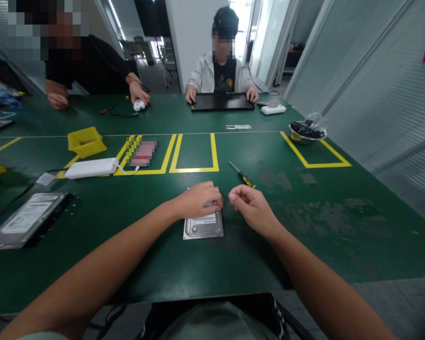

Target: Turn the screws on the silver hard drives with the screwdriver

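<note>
A silver hard drive (203,227) with a white label lies flat on the green table in front of me. My left hand (200,198) rests across its upper half, fingers curled down at the drive's right edge, covering much of the label. Just right of the drive is my right hand (250,205), apart from it, with thumb and fingers drawn together. Whether something small sits between those fingertips, I cannot make out. Beyond my right hand lies a screwdriver (246,178) with a yellow and black handle, its shaft pointing away to the left.
Larger hard drives (30,217) lie at left. A white power strip (92,168), a yellow bin (87,141) and a blurred pink object (144,153) stand farther back. A metal bowl (306,134) is at right. Across the table, a person holds a black panel (223,102); another touches a white device (139,105).
</note>
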`<state>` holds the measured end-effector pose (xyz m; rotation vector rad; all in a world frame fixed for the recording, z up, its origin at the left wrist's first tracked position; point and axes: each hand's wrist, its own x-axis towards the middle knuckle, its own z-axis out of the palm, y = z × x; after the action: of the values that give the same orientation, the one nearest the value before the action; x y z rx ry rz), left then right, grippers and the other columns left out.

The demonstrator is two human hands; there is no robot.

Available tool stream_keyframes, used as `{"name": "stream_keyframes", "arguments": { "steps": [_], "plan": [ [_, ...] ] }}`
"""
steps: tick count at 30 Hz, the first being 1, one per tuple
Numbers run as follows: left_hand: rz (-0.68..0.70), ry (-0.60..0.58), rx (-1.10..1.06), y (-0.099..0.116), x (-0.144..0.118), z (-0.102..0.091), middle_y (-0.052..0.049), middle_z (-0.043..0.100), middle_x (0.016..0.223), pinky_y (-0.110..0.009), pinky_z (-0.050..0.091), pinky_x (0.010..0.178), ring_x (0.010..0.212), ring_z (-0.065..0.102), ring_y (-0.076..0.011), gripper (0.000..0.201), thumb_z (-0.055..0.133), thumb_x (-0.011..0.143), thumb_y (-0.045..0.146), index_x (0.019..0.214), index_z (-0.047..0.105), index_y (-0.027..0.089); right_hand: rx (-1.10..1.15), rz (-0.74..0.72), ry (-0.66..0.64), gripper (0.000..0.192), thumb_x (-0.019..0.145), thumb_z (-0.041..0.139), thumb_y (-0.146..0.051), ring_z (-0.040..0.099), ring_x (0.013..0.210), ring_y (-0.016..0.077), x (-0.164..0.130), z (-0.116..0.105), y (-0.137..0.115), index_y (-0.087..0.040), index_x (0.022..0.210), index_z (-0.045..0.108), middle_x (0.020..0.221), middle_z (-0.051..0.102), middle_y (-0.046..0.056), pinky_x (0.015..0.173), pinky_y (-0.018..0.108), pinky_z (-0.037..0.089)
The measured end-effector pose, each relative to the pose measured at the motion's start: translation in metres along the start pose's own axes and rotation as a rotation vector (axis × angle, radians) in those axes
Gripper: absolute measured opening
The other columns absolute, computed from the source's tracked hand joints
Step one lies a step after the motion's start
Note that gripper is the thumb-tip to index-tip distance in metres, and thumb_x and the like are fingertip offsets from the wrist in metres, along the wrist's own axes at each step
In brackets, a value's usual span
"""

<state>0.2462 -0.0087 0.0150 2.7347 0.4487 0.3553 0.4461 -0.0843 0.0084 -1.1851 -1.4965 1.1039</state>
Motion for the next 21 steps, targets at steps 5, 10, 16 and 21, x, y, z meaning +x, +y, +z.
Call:
{"name": "stream_keyframes", "arguments": {
  "steps": [5,10,16,21],
  "plan": [
    [0.008,-0.070,-0.007,0.000,0.006,-0.006,-0.001,0.066,0.080,-0.029,0.041,0.075,0.080,0.054,-0.0179,0.012,0.058,0.088,0.018,0.086,0.069,0.019,-0.007,-0.004,0.001,0.021,0.091,0.058,-0.038,0.046,0.062,0.0120,-0.001,-0.002,0.000,-0.018,0.082,0.059,0.068,0.052,-0.002,0.058,0.026,0.036],
    [0.016,-0.117,0.016,-0.001,0.014,-0.010,0.000,0.070,0.078,-0.029,0.041,0.074,0.075,0.056,-0.0167,0.012,0.061,0.085,0.015,0.082,0.072,0.020,-0.008,-0.012,0.006,0.021,0.090,0.058,-0.038,0.046,0.062,0.0121,-0.001,-0.002,-0.002,-0.019,0.082,0.058,0.068,0.052,-0.002,0.058,0.026,0.036],
    [-0.012,-0.148,0.046,0.000,0.024,-0.013,0.001,0.071,0.071,-0.028,0.041,0.068,0.071,0.059,-0.0166,0.015,0.064,0.076,0.013,0.076,0.075,0.024,-0.015,-0.024,0.018,0.021,0.090,0.058,-0.038,0.046,0.062,0.0121,0.000,-0.003,-0.002,-0.019,0.080,0.058,0.067,0.051,-0.002,0.058,0.027,0.036],
    [-0.104,-0.202,-0.002,-0.002,0.030,-0.012,0.001,0.071,0.067,-0.027,0.039,0.059,0.059,0.060,-0.0145,0.018,0.063,0.070,0.013,0.074,0.076,0.025,-0.027,-0.025,0.014,0.021,0.090,0.058,-0.037,0.047,0.062,0.0120,0.000,-0.004,-0.003,-0.018,0.081,0.059,0.068,0.053,-0.002,0.058,0.027,0.036]
  ]
}}
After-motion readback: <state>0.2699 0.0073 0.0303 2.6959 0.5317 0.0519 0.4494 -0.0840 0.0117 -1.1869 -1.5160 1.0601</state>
